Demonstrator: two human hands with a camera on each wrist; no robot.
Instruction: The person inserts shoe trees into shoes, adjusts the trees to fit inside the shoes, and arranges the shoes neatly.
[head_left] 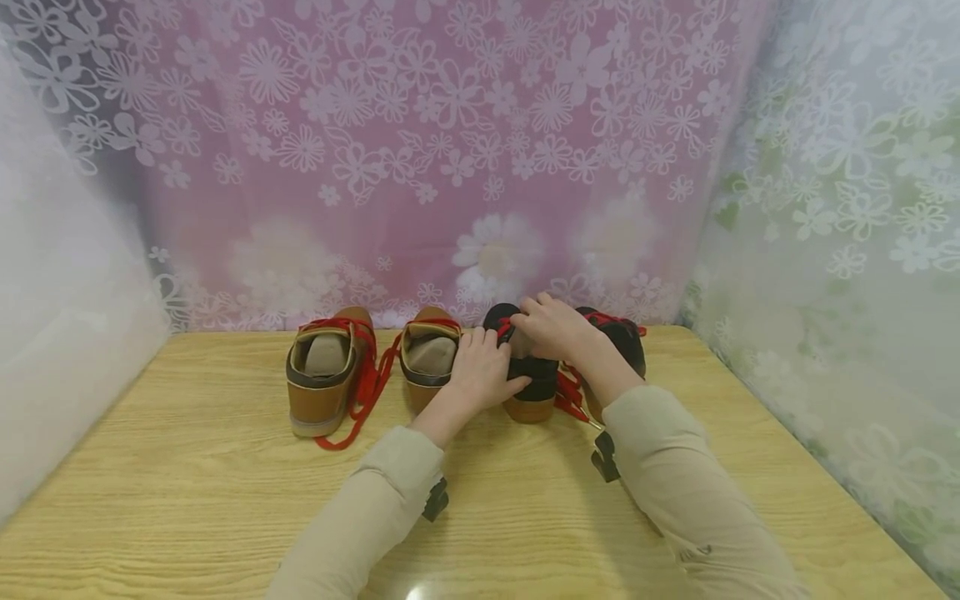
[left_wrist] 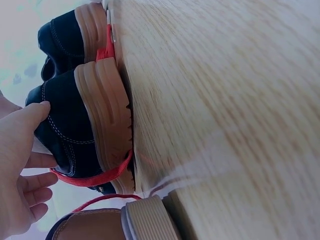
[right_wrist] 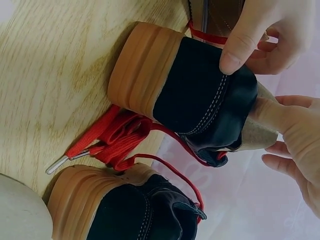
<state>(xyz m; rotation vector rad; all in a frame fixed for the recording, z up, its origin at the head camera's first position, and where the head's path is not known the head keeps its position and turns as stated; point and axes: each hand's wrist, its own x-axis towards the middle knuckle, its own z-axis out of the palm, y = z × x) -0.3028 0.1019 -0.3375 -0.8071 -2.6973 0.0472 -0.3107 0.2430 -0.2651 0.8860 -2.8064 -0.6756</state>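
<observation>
A black shoe (right_wrist: 200, 90) with a tan sole and red laces stands heel toward me, right of the middle. My left hand (head_left: 480, 367) grips its collar from the left, thumb on the outside of the heel. At the shoe's opening, my right hand (head_left: 553, 329) pinches a beige shoe stuffing (right_wrist: 260, 134) that sticks partly out; its lower part is hidden in the shoe. Another black shoe (right_wrist: 125, 212) stands to the right, partly behind my right forearm in the head view. A bundle of red laces (right_wrist: 117, 137) lies between the two black shoes.
Two brown shoes, a far-left one (head_left: 321, 407) and a nearer one (head_left: 420, 379), stand on the wooden table (head_left: 187, 483), each with beige stuffing inside. A loose red lace (head_left: 367, 387) trails between them. Flowered curtains (head_left: 420, 125) hang behind and at both sides.
</observation>
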